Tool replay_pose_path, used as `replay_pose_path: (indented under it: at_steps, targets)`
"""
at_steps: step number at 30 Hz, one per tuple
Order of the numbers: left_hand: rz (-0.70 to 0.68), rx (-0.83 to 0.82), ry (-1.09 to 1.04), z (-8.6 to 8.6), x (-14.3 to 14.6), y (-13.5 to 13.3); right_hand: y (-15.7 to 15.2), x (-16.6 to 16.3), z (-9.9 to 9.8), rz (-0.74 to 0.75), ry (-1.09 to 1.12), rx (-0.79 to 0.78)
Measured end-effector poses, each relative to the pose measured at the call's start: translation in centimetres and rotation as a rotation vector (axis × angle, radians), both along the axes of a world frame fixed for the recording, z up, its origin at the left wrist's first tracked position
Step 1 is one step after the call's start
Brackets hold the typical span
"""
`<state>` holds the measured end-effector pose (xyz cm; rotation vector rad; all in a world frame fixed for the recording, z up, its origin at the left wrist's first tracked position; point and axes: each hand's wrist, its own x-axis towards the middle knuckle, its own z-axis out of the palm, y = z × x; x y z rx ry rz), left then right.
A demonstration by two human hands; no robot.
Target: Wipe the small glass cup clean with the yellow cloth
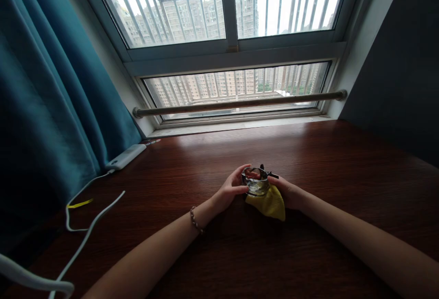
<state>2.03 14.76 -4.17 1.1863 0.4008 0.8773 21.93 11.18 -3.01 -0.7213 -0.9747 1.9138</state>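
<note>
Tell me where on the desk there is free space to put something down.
The desk is bare right of the right hand, and between the hands and the window sill. The left edge is crowded: a white power strip and white cables.

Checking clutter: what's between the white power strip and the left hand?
Head view: only bare dark wood table between the power strip and left hand.

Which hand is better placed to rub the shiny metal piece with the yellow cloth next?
Right, probably. The right hand already has the yellow cloth under its fingers against the metal piece. The left hand cups the piece's other side, steadying it.
</note>
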Motion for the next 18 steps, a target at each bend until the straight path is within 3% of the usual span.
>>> replay_pose_path:
  at_steps: [3, 9, 18]
  targets:
    - [0.016, -0.027, -0.021, -0.08, 0.08, 0.06, 0.08, 0.39, 0.19, 0.090, 0.059, -0.037]
    - [0.019, -0.037, -0.008, 0.03, -0.04, 0.19, -0.04, 0.19, 0.26, 0.119, 0.052, 0.024]
    - [0.045, 0.029, 0.030, -0.27, 0.15, 0.05, 0.06, -0.47, -0.16, 0.018, -0.012, 0.062]
